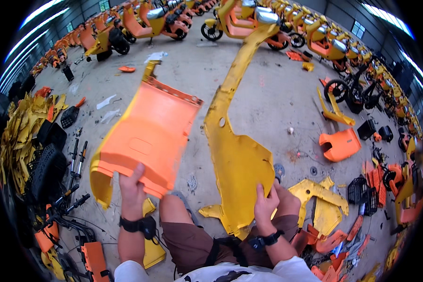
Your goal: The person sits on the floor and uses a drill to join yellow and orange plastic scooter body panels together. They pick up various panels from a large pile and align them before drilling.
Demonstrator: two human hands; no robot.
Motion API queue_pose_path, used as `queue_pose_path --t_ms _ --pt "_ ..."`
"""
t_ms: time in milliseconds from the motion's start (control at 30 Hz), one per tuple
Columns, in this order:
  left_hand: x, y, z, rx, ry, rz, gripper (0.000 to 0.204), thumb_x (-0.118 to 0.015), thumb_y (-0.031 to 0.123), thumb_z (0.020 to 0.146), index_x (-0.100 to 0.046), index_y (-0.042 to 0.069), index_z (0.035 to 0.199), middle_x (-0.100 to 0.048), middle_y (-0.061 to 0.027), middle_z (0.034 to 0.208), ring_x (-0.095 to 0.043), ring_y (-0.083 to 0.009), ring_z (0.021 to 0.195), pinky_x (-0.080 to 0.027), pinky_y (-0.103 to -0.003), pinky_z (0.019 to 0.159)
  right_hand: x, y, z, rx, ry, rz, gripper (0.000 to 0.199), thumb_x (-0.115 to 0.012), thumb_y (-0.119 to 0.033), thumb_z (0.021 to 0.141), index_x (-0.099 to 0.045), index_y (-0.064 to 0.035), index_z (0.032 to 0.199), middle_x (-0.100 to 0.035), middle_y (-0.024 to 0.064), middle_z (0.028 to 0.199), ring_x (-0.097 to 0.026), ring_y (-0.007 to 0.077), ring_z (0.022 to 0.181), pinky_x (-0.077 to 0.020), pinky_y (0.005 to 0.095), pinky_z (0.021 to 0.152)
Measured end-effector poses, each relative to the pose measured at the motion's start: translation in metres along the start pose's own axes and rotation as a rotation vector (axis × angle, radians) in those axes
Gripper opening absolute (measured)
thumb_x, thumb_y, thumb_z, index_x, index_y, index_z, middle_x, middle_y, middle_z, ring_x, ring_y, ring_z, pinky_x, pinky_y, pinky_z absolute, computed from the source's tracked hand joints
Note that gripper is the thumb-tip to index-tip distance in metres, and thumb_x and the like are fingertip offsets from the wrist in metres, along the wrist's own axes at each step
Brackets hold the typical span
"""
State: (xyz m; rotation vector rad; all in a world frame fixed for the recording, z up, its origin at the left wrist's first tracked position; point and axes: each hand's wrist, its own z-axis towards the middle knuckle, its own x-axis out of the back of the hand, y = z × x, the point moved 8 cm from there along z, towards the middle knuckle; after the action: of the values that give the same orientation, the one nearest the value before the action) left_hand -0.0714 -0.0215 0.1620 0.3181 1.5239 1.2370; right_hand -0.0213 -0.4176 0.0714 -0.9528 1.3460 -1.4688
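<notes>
My left hand [133, 189] grips the lower edge of an orange scooter body panel [148, 122], its thumb on the front face and its fingers behind. A yellow side piece [100, 188] runs along that panel's left edge and appears joined to it. My right hand [265, 205] is closed on a long yellow scooter side panel [239, 164], thumb on the near face. This panel is wide at the bottom, with a narrow arm reaching up and away. Both parts are held up in front of my knees, apart from each other.
A heap of yellow panels [19, 141] lies at left, beside black baskets and handlebar parts [75, 160]. An orange curved cover [340, 144] and yellow panels [326, 207] rest on the floor at right, near broken orange pieces [331, 242]. Rows of scooters [249, 23] stand beyond.
</notes>
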Motion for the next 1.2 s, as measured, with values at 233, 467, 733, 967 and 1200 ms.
queue_pose_path --t_ms 233,467,733,967,1200 --pt "-0.096 -0.020 -0.078 0.095 -0.007 -0.184 0.059 -0.067 0.003 0.083 -0.039 0.002 0.135 -0.051 -0.0106 0.126 -0.051 -0.0243 0.117 -0.042 -0.039 0.100 0.038 -0.070 -0.049 0.244 0.155 -0.009 0.036 -0.057 -0.003 0.093 -0.050 0.0075 0.126 -0.063 0.0109 0.111 -0.060 0.0162 0.098 -0.0474 0.0279 0.087" --pt "-0.130 -0.044 -0.105 0.121 -0.079 -0.270 0.054 -0.062 -0.005 0.085 -0.040 0.002 0.133 -0.052 -0.0106 0.125 -0.051 -0.0238 0.116 -0.043 -0.039 0.100 0.053 -0.084 -0.074 0.321 0.175 -0.066 0.037 -0.057 -0.002 0.093 -0.048 0.0105 0.127 -0.065 0.0119 0.107 -0.062 0.0150 0.093 -0.0491 0.0266 0.083" --pt "-0.200 -0.011 -0.064 0.040 -0.364 -0.269 0.047 -0.062 -0.003 0.087 -0.044 0.002 0.130 -0.052 -0.0099 0.125 -0.053 -0.0209 0.116 -0.045 -0.036 0.097 0.018 -0.121 -0.047 0.186 0.094 -0.071 0.038 -0.057 -0.006 0.094 -0.048 0.0098 0.128 -0.064 0.0091 0.109 -0.060 0.0123 0.094 -0.0473 0.0241 0.083" --pt "-0.236 -0.007 -0.049 0.071 -0.466 -0.359 0.046 -0.061 -0.003 0.089 -0.044 0.004 0.130 -0.053 -0.0084 0.124 -0.054 -0.0209 0.114 -0.047 -0.037 0.097 0.024 -0.108 -0.039 0.357 0.257 0.210 0.038 -0.057 -0.006 0.094 -0.047 0.0089 0.128 -0.062 0.0090 0.113 -0.058 0.0120 0.099 -0.0460 0.0244 0.086" --pt "-0.256 -0.022 -0.058 0.132 -0.465 -0.438 0.045 -0.061 -0.002 0.088 -0.044 0.004 0.130 -0.054 -0.0087 0.123 -0.055 -0.0215 0.114 -0.046 -0.037 0.097 0.035 -0.098 -0.035 0.354 0.230 0.240 0.039 -0.056 -0.005 0.094 -0.046 0.0081 0.130 -0.061 0.0107 0.116 -0.059 0.0145 0.100 -0.0458 0.0253 0.087"
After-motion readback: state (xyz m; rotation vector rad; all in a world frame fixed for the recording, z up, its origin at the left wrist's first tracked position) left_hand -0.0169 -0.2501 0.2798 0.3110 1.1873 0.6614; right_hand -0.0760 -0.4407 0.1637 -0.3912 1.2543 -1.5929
